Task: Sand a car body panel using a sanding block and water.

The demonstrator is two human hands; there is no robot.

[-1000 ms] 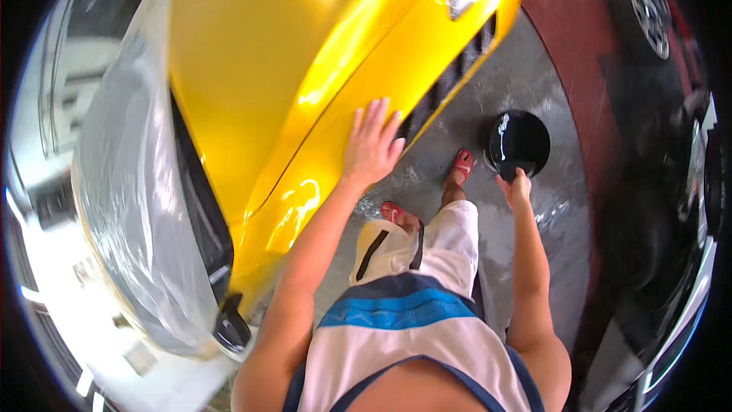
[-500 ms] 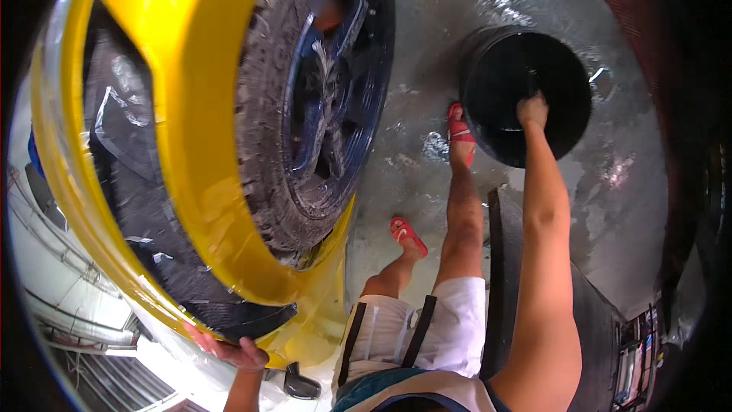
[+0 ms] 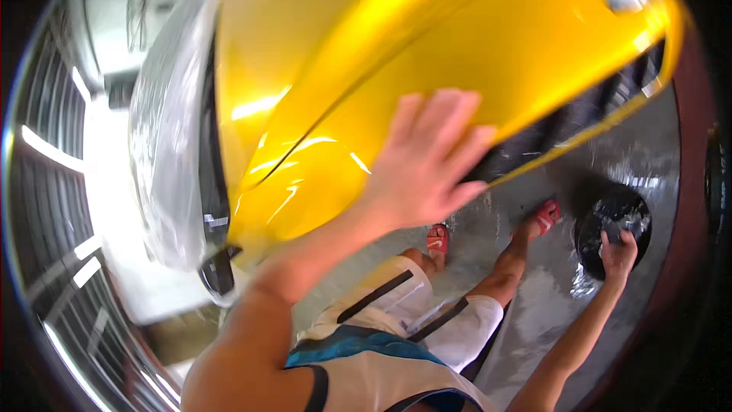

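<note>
My left hand [image 3: 435,164] reaches across the front of a yellow car [image 3: 343,99], fingers spread and blurred by motion. It lies on or just above the bodywork; I cannot tell which. Down at the right, a round black bucket [image 3: 593,253] stands on the wet floor with foam or splashed water at its mouth. Over the opening is my right hand [image 3: 618,254], its fingers closed around a small dark grey thing [image 3: 627,230]. That object's kind is too blurred to make out.
Clear plastic sheeting [image 3: 164,145] covers the car's windscreen side, near a black side mirror [image 3: 217,268]. A dark trim strip [image 3: 579,118] runs along the car's lower edge. The grey floor [image 3: 534,297] is wet. My feet wear red slides [image 3: 547,216].
My view has swung from the wheel to the car's upper bodywork. My left hand has moved from the lower edge onto or over the yellow panel. My right hand has risen from inside the bucket.
</note>
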